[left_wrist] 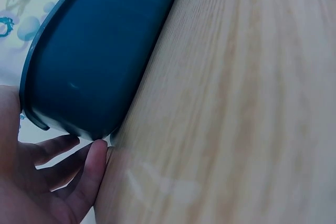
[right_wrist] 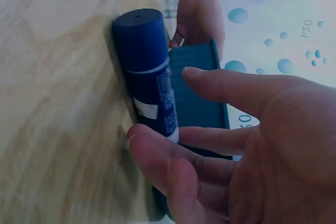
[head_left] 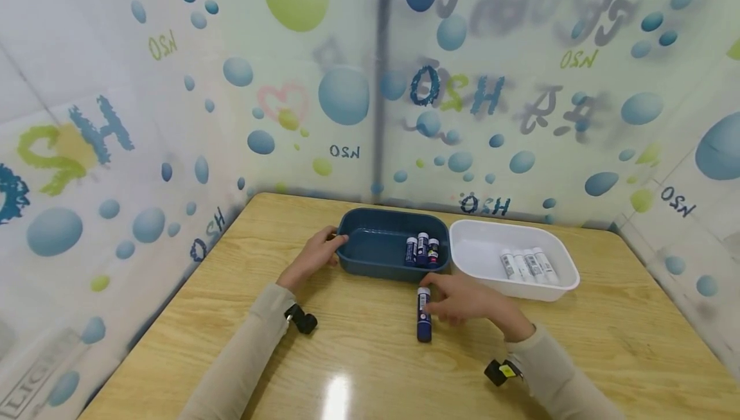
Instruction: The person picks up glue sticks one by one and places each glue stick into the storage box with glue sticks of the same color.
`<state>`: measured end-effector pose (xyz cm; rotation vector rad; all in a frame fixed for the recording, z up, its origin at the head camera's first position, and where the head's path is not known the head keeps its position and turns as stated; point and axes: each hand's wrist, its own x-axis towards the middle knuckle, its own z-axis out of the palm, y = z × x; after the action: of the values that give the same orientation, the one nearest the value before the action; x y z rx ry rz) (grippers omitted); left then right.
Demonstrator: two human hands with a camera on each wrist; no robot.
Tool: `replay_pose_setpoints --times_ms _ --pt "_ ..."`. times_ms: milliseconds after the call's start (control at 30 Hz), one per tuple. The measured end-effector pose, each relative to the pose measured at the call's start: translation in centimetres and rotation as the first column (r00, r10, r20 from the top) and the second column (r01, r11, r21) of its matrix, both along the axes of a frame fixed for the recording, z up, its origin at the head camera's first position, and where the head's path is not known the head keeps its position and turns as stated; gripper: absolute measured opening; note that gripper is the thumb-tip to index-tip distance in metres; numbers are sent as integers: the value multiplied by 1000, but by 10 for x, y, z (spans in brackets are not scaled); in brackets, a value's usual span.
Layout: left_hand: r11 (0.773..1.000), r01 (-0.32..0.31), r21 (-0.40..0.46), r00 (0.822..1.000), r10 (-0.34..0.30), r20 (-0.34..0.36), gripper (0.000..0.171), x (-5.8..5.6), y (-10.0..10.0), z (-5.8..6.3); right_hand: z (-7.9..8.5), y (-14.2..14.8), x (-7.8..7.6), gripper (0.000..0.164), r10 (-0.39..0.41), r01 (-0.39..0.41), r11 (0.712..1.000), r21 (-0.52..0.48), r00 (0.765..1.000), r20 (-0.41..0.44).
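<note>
A dark blue glue stick (head_left: 424,327) with a white end lies on the table in front of the blue bin. My right hand (head_left: 462,297) is at its right side, thumb and fingers spread around it; in the right wrist view the thumb stands off the glue stick (right_wrist: 147,82), and the fingers are by its white end. My left hand (head_left: 315,254) holds the left end of the dark blue bin (head_left: 370,270), thumb over the rim and fingers against the outside. Three blue glue sticks (head_left: 422,250) stand leaning at the right inside that bin.
A white bin (head_left: 480,234) sits against the right end of the blue one, with several white tubes (head_left: 534,266) lying side by side in it. Both are near the back of the wooden table (head_left: 370,356), before a curtain (head_left: 358,169) printed with bubbles.
</note>
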<state>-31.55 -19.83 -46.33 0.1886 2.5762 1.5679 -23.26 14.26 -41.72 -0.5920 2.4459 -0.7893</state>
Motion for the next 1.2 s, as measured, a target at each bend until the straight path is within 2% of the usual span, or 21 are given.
replay_pose_setpoints --times_ms 133,267,633,1033,1200 --pt "1000 9 4 1000 -9 3 51 0 -2 0 -4 -5 2 52 -34 34 999 31 999 -15" --pt "1000 18 6 1000 -18 8 53 0 -1 1 -4 -7 3 54 -32 32 999 30 999 -17" --pt "1000 1 11 1000 -1 7 50 1 1 3 -12 -2 -2 60 -83 90 995 -36 985 151" --pt "1000 -1 11 1000 1 4 50 0 0 0 -15 -5 -2 57 -94 106 993 -53 976 197" --pt "1000 -2 13 1000 2 3 50 1 0 0 -15 -6 -2 55 -71 87 993 -73 975 209"
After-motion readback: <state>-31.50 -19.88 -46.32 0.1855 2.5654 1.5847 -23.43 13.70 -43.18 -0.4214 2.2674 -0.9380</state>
